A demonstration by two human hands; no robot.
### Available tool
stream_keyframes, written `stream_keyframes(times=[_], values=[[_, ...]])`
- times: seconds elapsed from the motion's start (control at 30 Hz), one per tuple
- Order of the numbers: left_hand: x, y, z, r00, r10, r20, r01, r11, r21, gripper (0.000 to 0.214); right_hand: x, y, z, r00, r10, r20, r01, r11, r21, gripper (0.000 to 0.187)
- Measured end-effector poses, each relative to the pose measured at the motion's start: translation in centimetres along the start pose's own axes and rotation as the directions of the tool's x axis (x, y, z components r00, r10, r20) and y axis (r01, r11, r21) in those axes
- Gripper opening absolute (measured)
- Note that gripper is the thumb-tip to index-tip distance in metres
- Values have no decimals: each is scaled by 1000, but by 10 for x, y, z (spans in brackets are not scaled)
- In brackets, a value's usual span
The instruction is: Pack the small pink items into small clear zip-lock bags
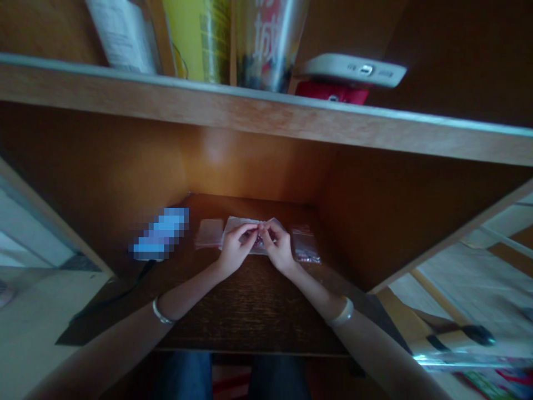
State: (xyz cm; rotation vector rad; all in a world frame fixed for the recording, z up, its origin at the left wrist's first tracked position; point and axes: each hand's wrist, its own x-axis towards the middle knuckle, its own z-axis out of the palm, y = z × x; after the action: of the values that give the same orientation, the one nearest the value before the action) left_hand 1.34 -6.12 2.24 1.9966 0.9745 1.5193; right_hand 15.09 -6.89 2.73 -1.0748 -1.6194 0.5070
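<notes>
Both hands meet over a small clear plastic bag (239,225) on the dark wooden desk (250,311). My left hand (235,248) pinches the bag's top edge with thumb and fingers. My right hand (278,244) pinches the same edge from the other side, fingertips almost touching the left ones. Something small and dark shows inside the bag between the fingers; I cannot make out what it is. A bracelet sits on each wrist.
Another small clear bag (209,232) lies left of the hands and a third bag (306,244) with dark bits lies right. A blurred-out object (160,233) with a black cable rests farther left. An overhead shelf (266,111) holds books and a white device (353,69).
</notes>
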Motion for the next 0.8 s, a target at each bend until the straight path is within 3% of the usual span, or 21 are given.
stream_keyframes(times=[0.17,0.37,0.63,0.8], values=[[-1,-3,-2,996,92,0,-91,982,167,15,-5,3,2,999,-33,-15,32,998,-49,35],[-2,-5,-4,967,243,77,-252,874,416,17,-7,1,1,997,-74,24,76,994,-84,32],[-4,6,-4,973,205,110,-228,751,620,15,-8,0,-1,993,-94,75,107,978,-180,31],[-5,7,-3,978,194,79,-202,771,604,12,-8,0,-6,982,-136,128,167,946,-279,28]])
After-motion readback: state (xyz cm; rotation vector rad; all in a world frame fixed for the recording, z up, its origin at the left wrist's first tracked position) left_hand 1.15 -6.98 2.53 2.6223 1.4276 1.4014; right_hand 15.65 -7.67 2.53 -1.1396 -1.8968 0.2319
